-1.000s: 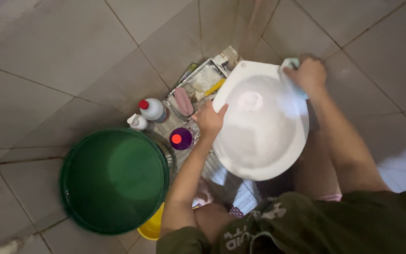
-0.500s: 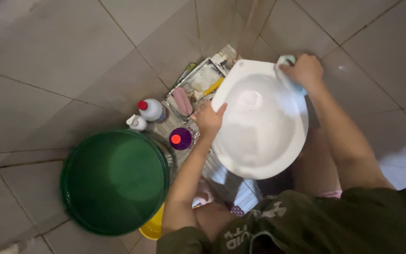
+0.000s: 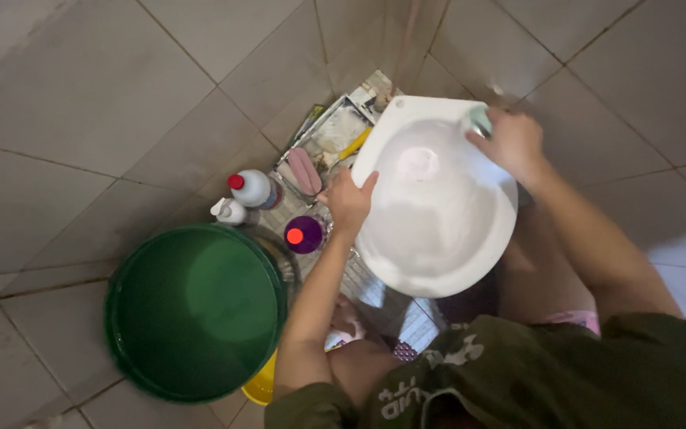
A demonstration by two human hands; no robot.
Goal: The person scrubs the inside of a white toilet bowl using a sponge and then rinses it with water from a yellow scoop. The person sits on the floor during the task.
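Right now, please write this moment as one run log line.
left hand: grips basin rim | right hand: presses sponge on white basin | green bucket: beside

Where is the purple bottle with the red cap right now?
In the head view, the purple bottle stands on the floor left of centre, just beside the left hand, between the green bucket and the white basin.

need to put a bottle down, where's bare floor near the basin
Bare tiles lie up and left of the tray, and right of the white basin. It is crowded between the green bucket, bottles and basin.
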